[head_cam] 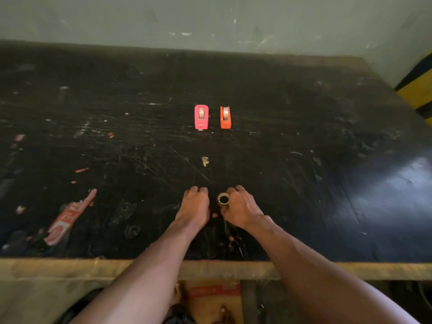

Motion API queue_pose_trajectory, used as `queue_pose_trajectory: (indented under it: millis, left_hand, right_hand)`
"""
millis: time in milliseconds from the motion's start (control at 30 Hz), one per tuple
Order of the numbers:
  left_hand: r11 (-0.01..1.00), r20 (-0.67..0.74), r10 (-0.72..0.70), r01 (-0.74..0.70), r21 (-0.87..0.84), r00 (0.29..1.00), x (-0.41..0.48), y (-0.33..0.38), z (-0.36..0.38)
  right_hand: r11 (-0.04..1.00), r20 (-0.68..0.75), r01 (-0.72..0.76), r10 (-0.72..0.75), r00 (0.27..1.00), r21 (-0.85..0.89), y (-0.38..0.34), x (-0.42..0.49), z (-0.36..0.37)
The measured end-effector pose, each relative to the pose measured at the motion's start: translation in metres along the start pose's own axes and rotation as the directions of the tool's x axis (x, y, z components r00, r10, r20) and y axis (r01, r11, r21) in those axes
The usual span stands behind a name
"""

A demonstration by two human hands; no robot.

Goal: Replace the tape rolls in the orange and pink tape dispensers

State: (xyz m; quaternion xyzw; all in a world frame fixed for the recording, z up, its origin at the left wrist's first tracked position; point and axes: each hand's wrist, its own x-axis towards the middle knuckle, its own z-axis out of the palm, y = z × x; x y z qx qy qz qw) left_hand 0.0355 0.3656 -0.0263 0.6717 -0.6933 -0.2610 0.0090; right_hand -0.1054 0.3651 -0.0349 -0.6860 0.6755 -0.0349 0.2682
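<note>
Roll [223,199] is pinched on edge by right grip [240,206] at desk [304,136] front, left grip [194,204] curled, contents cannot be told; pink dispenser [201,116] and orange dispenser [225,117] are set well beyond, both loaded, so the roll could be fumbled off the edge.

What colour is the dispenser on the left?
Pink. The head view shows the pink dispenser beside the orange dispenser.

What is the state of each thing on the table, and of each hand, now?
pink dispenser: upright, roll inside.
orange dispenser: upright, roll inside.
tape roll: outside both dispensers, gripped.
right hand: grips the tape roll.
left hand: fingers curled, contents hidden.
</note>
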Motion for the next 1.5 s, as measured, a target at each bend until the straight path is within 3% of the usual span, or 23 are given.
queue_pose_trajectory:
  millis: [367,633,1033,1233,1500]
  left_hand:
    - [0.995,-0.167,-0.098,0.092,-0.044,0.981,0.106,-0.069,-0.122]
    - [0.999,-0.112,0.003,-0.009,-0.050,0.994,0.218,-0.110,-0.184]
    - [0.997,0.024,0.072,-0.072,-0.021,0.997,0.342,-0.128,-0.168]
    - [0.994,0.022,0.106,-0.107,0.020,0.994,0.355,-0.125,-0.154]
    - [1.000,0.001,0.015,-0.015,0.010,1.000,0.321,-0.122,-0.165]
  right_hand:
    - [1.000,-0.085,0.008,-0.006,0.996,0.030,-0.097,0.145,-0.050]
    - [0.996,-0.110,-0.074,0.080,0.991,0.056,-0.150,0.255,-0.057]
    - [0.980,-0.084,-0.199,0.199,0.976,0.013,-0.157,0.358,-0.038]
    - [0.977,-0.070,-0.210,0.208,0.976,-0.030,-0.155,0.363,-0.035]
    - [0.973,-0.007,-0.228,0.228,0.974,0.036,-0.158,0.335,-0.040]
